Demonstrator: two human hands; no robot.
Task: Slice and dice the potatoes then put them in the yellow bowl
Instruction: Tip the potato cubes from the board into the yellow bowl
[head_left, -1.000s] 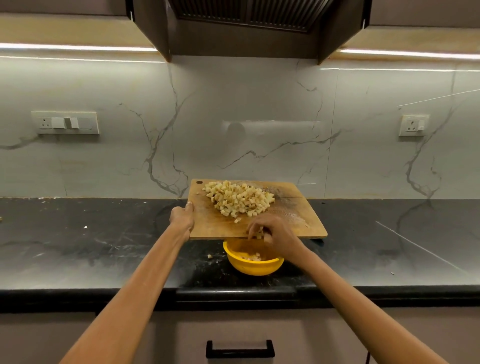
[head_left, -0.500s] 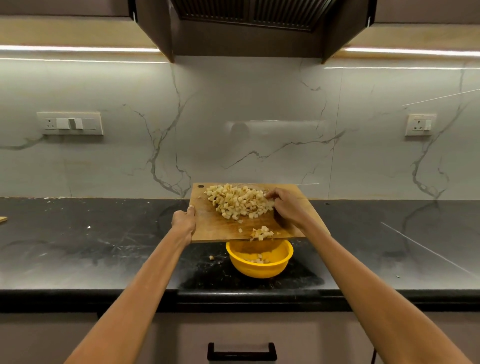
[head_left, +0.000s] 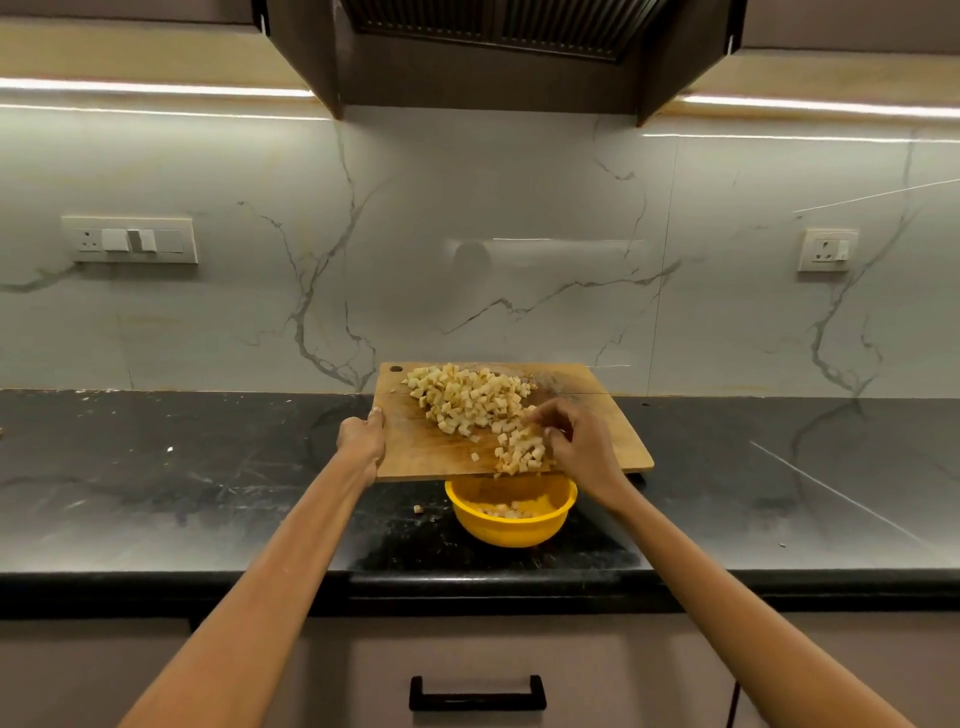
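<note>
Since half a second ago the right hand (head_left: 576, 447) has dragged from the far edge of the pile toward the near edge, pulling a clump of cubes with it. At nine o'clock of the rectangular wooden cutting board (head_left: 415, 447), the left hand (head_left: 361, 441) grips its left edge, thumb on top. The board's long axis runs left to right and it is held above the black stone counter (head_left: 156, 467), its near edge over the bowl. Pale diced potato cubes (head_left: 467, 400) lie heaped toward twelve o'clock on the board (a smaller clump sits at the near edge). The right hand, fingers curled, touches that clump. Below, at six o'clock, the round yellow plastic bowl (head_left: 511, 530) holds a few cubes; one stray cube (head_left: 417, 508) lies left of it.
</note>
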